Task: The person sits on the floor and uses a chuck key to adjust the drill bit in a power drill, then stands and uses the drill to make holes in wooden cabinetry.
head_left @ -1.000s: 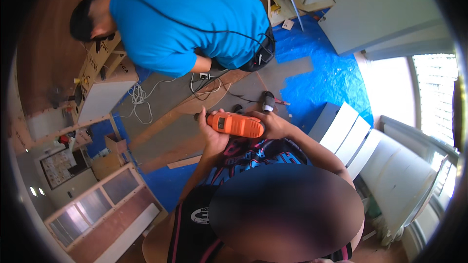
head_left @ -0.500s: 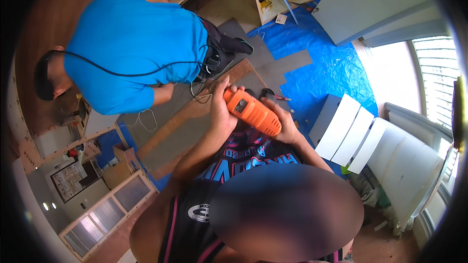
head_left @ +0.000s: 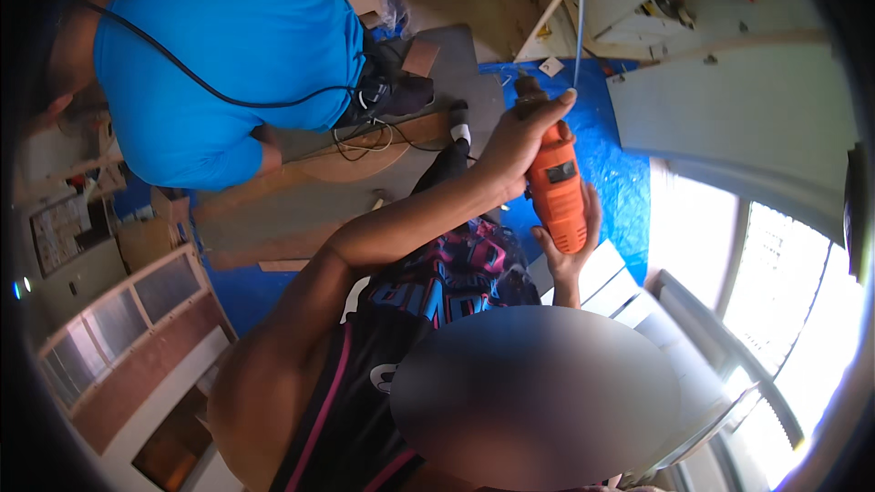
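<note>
Gripping the orange plastic power drill (head_left: 558, 193) near its dark chuck end, left hand (head_left: 517, 141) is wrapped round the upper body; right hand (head_left: 572, 246) cups the lower end from beneath. Drill is held in the air, tilted slightly, above a blue tarp (head_left: 612, 173) on the floor. Person in a blue shirt (head_left: 219, 46) bends over wooden boards (head_left: 301, 191) nearby.

Right hand (head_left: 567, 251) mostly hidden behind orange power tool (head_left: 556, 191); tool tip too small to tell; blurred patch (head_left: 533, 396) covers lower centre; co-worker's head (head_left: 68, 64) cut by rim.
</note>
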A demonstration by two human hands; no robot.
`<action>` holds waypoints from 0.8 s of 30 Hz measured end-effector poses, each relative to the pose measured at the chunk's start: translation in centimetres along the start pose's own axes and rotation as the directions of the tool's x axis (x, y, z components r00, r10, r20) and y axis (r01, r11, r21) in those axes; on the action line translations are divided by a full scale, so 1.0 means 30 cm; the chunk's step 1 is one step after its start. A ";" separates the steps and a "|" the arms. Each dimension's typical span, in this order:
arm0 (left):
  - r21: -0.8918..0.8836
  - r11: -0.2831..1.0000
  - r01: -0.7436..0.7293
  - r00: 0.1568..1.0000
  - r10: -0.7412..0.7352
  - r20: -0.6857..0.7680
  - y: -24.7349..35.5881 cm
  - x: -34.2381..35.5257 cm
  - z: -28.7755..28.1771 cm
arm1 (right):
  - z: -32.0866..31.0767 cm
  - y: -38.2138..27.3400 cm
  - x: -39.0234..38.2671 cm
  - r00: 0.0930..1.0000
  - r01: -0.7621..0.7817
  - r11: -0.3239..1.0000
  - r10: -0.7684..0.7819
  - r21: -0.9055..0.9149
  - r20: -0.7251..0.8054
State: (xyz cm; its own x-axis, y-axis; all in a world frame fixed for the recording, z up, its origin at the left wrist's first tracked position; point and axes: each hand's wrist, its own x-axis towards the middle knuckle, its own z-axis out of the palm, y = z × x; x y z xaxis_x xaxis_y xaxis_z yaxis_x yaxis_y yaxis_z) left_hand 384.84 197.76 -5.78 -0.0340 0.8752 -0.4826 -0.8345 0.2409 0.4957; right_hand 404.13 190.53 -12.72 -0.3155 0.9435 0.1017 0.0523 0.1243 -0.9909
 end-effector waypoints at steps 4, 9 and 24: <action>-0.019 1.000 -0.006 1.000 0.006 0.027 0.111 0.014 -0.013 | 0.045 -0.040 0.063 0.978 0.122 0.983 -0.142 -0.138 -0.150; -0.095 0.995 0.019 0.994 -0.008 0.108 0.276 0.234 -0.121 | 0.136 -0.011 0.352 0.982 0.189 0.866 -0.180 -0.463 0.063; 0.730 0.678 -0.088 0.968 -0.113 0.222 0.941 1.665 -0.645 | 0.614 0.815 1.886 0.966 -0.158 0.981 0.177 0.112 -0.189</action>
State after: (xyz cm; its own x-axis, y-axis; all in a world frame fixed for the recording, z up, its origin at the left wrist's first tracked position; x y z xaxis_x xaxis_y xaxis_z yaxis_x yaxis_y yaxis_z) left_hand 348.95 240.13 -29.88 0.1837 0.9135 -0.3629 -0.1615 0.3922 0.9056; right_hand 370.10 241.28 -32.81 -0.1159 0.9914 -0.0608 -0.0051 -0.0618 -0.9981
